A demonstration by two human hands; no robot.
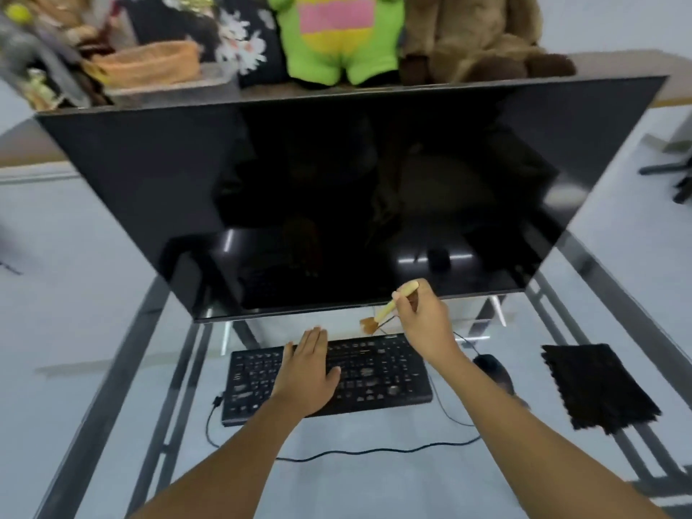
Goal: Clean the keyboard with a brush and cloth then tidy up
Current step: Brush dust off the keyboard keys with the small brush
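A black keyboard [378, 372] lies on a glass table under a large dark monitor. My left hand [307, 372] rests flat on the keyboard's left-middle keys, fingers together and stretched out. My right hand [423, 324] grips a small brush [389, 307] with a pale wooden handle; its brown bristles hang just above the keyboard's far edge. A black cloth [599, 383] lies flat on the table to the right, apart from both hands.
The monitor [337, 196] looms close over the keyboard's far side. A black mouse [492, 367] sits right of the keyboard, partly behind my right forearm. A black cable [374, 451] loops in front. Plush toys [337, 35] stand behind the monitor. The glass table [112, 368] has metal frame bars.
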